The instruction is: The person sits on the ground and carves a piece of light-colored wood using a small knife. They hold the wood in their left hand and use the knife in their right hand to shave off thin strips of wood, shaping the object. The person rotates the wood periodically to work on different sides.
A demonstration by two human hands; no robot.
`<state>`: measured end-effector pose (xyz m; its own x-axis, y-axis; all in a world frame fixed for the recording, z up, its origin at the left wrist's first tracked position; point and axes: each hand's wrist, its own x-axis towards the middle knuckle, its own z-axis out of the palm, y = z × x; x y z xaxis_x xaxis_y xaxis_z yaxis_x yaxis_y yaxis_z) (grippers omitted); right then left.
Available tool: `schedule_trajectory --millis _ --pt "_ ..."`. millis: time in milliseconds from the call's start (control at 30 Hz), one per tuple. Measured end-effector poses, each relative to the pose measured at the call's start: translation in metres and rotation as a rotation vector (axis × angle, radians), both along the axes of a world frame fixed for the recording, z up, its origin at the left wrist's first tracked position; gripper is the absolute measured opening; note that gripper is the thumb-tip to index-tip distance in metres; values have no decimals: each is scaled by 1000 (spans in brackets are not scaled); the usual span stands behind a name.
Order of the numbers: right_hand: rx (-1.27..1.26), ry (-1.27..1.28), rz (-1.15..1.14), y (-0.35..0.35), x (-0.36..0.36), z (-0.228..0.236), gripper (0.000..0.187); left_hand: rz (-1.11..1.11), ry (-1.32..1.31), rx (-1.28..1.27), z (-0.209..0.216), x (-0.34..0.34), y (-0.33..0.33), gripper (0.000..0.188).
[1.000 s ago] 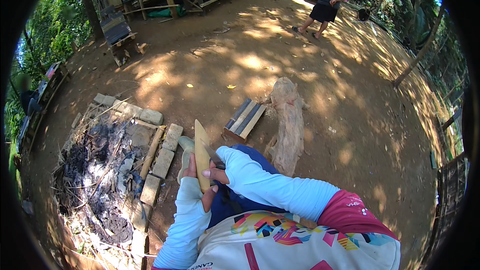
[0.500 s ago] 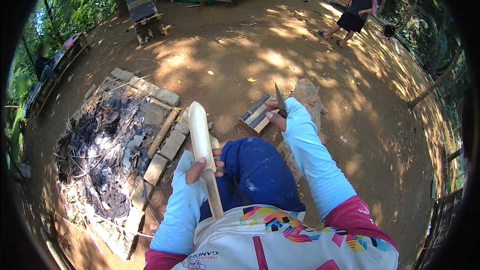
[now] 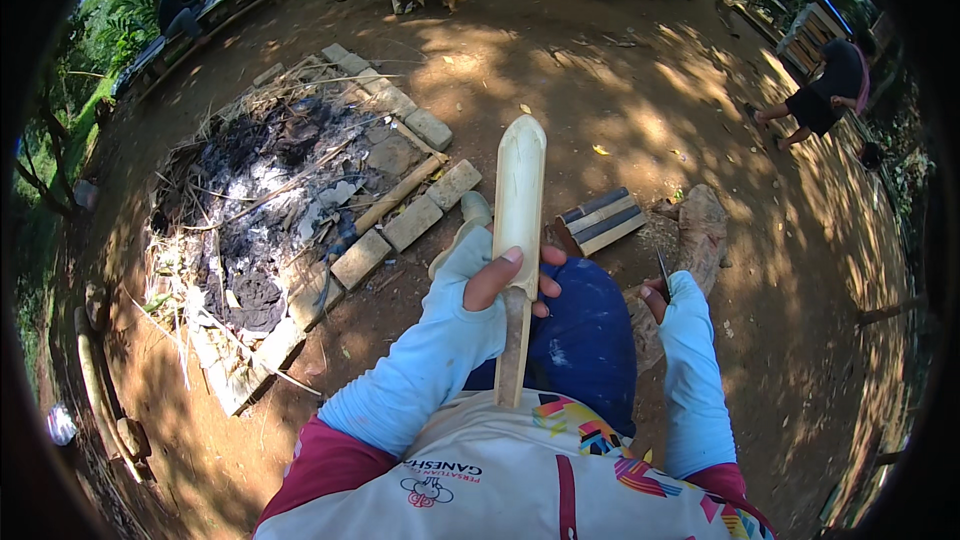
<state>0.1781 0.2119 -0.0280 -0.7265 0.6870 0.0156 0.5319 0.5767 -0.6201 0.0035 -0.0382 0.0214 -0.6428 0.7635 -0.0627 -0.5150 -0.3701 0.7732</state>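
Note:
My left hand (image 3: 508,283) is wrapped round a pale bamboo scoop (image 3: 521,195) where its hollowed, round-ended blade narrows into the handle. The blade points away from me and its hollow side faces up. The narrow handle (image 3: 513,350) runs back toward my shirt. Over to the right, my right hand (image 3: 657,300) is closed on a knife (image 3: 662,265); only a thin length of its dark blade shows, pointing away, and the handle is hidden in my fingers. The knife is apart from the scoop, beside my knee (image 3: 585,325).
A log (image 3: 702,230) lies beyond my right hand. Nearer the middle is a small dark-and-light striped wooden block (image 3: 602,220). At left, bricks (image 3: 412,224) edge an ash-filled fire pit (image 3: 280,210). One person (image 3: 830,85) stands far right; another (image 3: 178,10) sits far left.
The view has swung, shifting the surroundings. My right hand has come down and back toward my body with the knife. The scoop stays in my left hand, now pointing straighter ahead.

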Motion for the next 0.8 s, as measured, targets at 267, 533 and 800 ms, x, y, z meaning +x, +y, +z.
schedule_trajectory --millis 267,533,800 --pt "-70 -7 44 5 5 -12 28 -15 23 -11 5 2 -2 45" --pt "-215 130 45 6 -5 -25 44 -27 59 -41 11 7 -6 46" --pt "-143 20 145 -10 -6 -14 37 -35 98 -40 8 9 -7 46"
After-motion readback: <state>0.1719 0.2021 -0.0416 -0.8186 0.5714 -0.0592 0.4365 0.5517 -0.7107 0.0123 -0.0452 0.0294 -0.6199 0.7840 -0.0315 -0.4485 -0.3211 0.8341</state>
